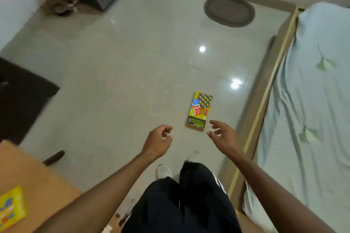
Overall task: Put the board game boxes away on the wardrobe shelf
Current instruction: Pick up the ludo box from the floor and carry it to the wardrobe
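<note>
1. Head view is showing a yellow game box [199,111] lying flat on the shiny floor [113,81], beside the bed [312,100].
2. The left hand [158,141] and right hand [223,135] are reaching toward the box's near end. Their fingers are loosely spread, holding nothing and not touching it.
3. The floor is looking smooth and hard, so I think the box may be sliding away if fingers are pushing it.
4. The box is looking like thin, flat cardboard. Tipping it may be letting the lid open and the pieces spill.
5. A second yellow box [11,206] is lying on a wooden top [37,176]. The wardrobe shelf is not showing.
</note>
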A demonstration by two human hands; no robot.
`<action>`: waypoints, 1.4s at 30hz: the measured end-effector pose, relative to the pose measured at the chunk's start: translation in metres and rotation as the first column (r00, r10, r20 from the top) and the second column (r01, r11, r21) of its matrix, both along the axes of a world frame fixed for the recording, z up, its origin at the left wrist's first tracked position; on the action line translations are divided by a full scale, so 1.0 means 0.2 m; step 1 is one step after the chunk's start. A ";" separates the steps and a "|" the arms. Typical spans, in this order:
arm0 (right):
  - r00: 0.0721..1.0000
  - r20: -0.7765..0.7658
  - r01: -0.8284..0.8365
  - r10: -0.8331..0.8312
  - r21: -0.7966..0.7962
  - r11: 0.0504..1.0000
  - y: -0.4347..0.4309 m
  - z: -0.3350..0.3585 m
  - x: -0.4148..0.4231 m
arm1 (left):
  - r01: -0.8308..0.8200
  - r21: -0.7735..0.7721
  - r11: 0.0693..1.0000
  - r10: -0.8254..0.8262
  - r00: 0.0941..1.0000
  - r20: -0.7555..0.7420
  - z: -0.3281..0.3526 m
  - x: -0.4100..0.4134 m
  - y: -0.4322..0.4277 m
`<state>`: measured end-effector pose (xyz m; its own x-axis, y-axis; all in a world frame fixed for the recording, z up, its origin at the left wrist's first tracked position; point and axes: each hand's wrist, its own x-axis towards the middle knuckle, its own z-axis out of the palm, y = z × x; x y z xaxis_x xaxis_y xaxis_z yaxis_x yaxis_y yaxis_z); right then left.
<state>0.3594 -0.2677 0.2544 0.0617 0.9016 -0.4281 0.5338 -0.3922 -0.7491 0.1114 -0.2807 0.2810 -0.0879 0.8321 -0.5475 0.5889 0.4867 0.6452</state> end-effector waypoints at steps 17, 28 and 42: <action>0.924 0.075 0.370 -0.375 -0.423 0.827 0.87 -2.44 0.05 | 0.309 -0.445 0.840 -0.391 0.915 -0.101 -2.50 0.50 1.49; 0.701 0.209 0.681 -0.682 -0.479 0.553 0.85 -3.27 -0.19 | 0.280 -0.535 0.797 -0.316 0.949 0.027 -3.27 0.65 1.80; 0.756 0.438 0.613 -0.487 -0.213 0.760 0.99 -3.20 -0.02 | 0.190 -0.576 0.795 -0.337 0.928 -0.160 -3.30 0.52 1.87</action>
